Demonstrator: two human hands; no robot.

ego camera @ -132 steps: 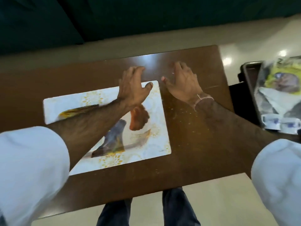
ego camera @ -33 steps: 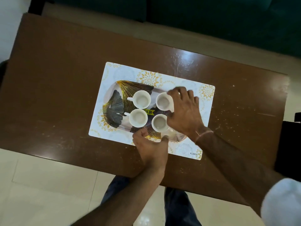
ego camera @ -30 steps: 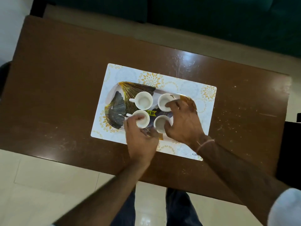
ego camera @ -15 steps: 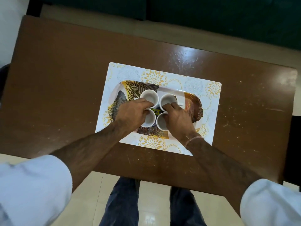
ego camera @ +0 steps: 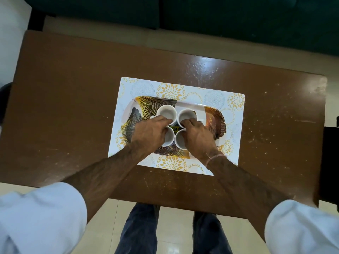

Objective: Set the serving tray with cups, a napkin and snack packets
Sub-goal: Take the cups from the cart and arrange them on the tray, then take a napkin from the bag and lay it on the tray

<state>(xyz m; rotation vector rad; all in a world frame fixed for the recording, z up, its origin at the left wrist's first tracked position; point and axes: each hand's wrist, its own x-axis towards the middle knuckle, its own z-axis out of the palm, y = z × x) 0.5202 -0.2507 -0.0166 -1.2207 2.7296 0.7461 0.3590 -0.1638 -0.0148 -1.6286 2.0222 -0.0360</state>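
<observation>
Head view: tray on a placemat mid-bench held four white cups clustered touching; left hand and right hand each pinched cup rims, so a hasty nudge risked tipping one; napkin, packets unseen.

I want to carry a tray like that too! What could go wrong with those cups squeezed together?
The four white cups sit touching in a tight cluster on the tray, so a nudge from the left hand or right hand might clink or tip them. The tray rests on a placemat, which could perhaps slide.
</observation>
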